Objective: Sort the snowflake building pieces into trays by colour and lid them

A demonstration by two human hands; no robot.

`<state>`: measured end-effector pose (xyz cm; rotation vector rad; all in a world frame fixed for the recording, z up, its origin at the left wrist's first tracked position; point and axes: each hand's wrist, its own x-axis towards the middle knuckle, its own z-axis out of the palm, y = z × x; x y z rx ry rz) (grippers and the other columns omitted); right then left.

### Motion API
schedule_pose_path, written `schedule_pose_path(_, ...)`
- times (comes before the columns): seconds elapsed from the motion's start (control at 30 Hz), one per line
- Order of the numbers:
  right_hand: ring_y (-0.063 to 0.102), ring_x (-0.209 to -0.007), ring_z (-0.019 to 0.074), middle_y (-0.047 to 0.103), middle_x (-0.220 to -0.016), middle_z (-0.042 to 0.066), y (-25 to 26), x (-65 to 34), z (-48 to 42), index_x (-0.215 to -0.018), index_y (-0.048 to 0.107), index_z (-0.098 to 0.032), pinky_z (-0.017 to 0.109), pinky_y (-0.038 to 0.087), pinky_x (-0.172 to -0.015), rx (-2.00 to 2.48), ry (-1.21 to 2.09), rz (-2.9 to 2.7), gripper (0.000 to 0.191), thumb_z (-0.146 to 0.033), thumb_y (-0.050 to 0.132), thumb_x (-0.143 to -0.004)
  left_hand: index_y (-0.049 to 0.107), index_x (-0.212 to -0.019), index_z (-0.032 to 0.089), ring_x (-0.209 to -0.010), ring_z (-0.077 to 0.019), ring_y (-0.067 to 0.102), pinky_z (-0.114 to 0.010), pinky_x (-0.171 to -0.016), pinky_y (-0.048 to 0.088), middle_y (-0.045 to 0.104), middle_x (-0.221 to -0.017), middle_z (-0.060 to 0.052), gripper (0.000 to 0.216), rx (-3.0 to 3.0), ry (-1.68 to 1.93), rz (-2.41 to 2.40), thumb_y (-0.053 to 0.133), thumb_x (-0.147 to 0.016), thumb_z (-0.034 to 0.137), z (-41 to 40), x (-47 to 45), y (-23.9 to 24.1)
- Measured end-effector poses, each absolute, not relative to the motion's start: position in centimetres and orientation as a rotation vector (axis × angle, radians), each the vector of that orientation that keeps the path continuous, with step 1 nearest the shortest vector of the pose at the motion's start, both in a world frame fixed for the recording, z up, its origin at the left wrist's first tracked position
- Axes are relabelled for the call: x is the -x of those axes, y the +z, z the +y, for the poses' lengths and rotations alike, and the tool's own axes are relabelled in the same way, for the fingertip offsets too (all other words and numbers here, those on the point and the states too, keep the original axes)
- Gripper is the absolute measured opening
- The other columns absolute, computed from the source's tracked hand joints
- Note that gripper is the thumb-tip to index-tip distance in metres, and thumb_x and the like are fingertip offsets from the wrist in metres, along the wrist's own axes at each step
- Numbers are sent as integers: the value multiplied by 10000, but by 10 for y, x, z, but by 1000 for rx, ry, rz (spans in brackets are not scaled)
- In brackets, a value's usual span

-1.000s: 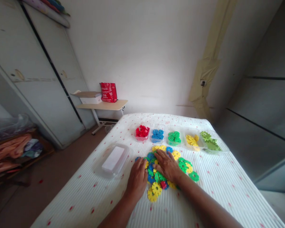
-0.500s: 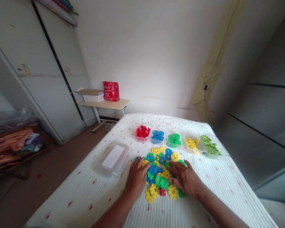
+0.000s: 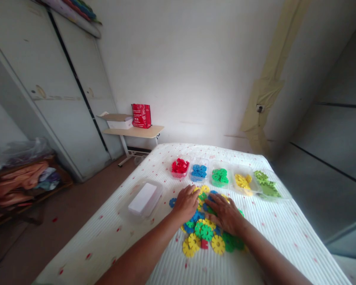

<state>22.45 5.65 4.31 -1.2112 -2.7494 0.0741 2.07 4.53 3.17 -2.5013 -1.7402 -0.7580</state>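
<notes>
My left hand (image 3: 185, 204) lies over the upper left of a loose pile of notched plastic discs, its fingers stretched out on the pieces. On the pile's right side rests my right hand (image 3: 228, 214), palm down with fingers spread. Neither hand has a piece lifted. Near me, yellow discs (image 3: 218, 244) and green discs (image 3: 207, 232) show, with a small red piece (image 3: 204, 244) between them. One blue disc (image 3: 172, 202) sits apart, left of my left hand. Discs beneath both hands are partly hidden.
Behind the pile runs a row of clear tubs: red pieces (image 3: 180, 166), blue discs (image 3: 199, 171), green discs (image 3: 220, 176), yellow pieces (image 3: 243, 181) and light green pieces (image 3: 267, 184). A clear lid-like tray (image 3: 156, 202) with a white block (image 3: 142, 198) lies left on the white cover (image 3: 106, 245).
My left hand has moved forward and right across the pile. My right hand has shifted slightly forward, and more green discs show below it. The view has shifted slightly.
</notes>
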Motion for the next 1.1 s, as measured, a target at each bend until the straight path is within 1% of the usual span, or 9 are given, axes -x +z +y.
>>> schedule_pose_path(0.1, 372, -1259, 337, 412, -1398, 94, 45, -239, 48, -1313, 453, -319, 596, 330, -939, 1216, 102, -2751, 569, -613, 327, -842, 576, -1148, 193, -1164, -223, 480, -404, -1006, 386, 539, -1245, -95, 374, 2522, -711, -1788, 454, -797, 152, 53, -21, 29)
schedule_pose_path(0.23, 411, -1234, 335, 470, -1354, 92, 51, -252, 38, -1274, 506, -303, 584, 341, -944, 1152, 197, -2771, 555, -609, 353, -836, 609, -1084, 233, -1177, -207, 471, -388, -1011, 371, 530, -1268, -56, 331, 2533, -694, -1917, 462, -799, 151, 46, -13, 30)
schedule_pose_path(0.33, 474, -1187, 299, 553, -1274, 81, 60, -256, 34, -1211, 569, -282, 530, 352, -972, 1047, 325, -2754, 493, -559, 371, -855, 621, -1061, 266, -1174, -193, 475, -387, -1012, 360, 539, -1260, -34, 321, 2570, -662, -1982, 466, -802, 157, 37, -6, 31)
schedule_pose_path(0.43, 527, -1136, 266, 603, -1207, 86, 68, -261, 37, -1156, 615, -232, 445, 403, -964, 1050, 414, -2600, 469, -515, 378, -867, 611, -1091, 281, -1189, -189, 466, -401, -1021, 343, 527, -1277, -34, 356, 2592, -697, -1950, 449, -807, 140, 31, 0, 28)
schedule_pose_path(0.57, 633, -945, 226, 685, -1024, 87, 68, -280, 49, -992, 675, -205, 347, 501, -833, 1199, 413, -2244, 437, -489, 367, -867, 603, -1115, 265, -1176, -190, 474, -407, -1021, 347, 540, -1258, -45, 354, 2558, -843, -1844, 423, -830, 156, 25, 3, 19)
schedule_pose_path(0.63, 655, -848, 221, 703, -933, 83, 61, -294, 56, -896, 683, -207, 332, 518, -771, 1269, 375, -2080, 428, -500, 375, -846, 605, -1116, 252, -1145, -191, 494, -401, -1004, 370, 562, -1223, -51, 347, 2534, -908, -1797, 409, -843, 168, 24, 4, 16)
schedule_pose_path(0.73, 659, -781, 222, 709, -872, 78, 45, -312, 64, -820, 678, -197, 325, 521, -730, 1395, 358, -1908, 428, -524, 404, -796, 615, -1105, 244, -1113, -194, 515, -393, -984, 395, 578, -1197, -55, 340, 2505, -962, -1759, 415, -841, 168, 24, 4, 13)
schedule_pose_path(0.97, 642, -851, 214, 701, -912, 60, 23, -319, 71, -854, 671, -214, 334, 494, -794, 1484, 350, -1933, 342, -434, 418, -787, 640, -1065, 224, -1074, -203, 539, -414, -975, 405, 600, -1161, -66, 325, 2474, -970, -1739, 411, -844, 161, 22, 3, 17)
schedule_pose_path(1.1, 642, -826, 203, 691, -928, 70, 29, -308, 69, -897, 670, -204, 320, 499, -761, 1459, 269, -2033, 337, -407, 418, -805, 650, -1050, 231, -1063, -206, 549, -420, -966, 411, 608, -1149, -67, 318, 2460, -969, -1735, 430, -833, 158, 21, 2, 17)
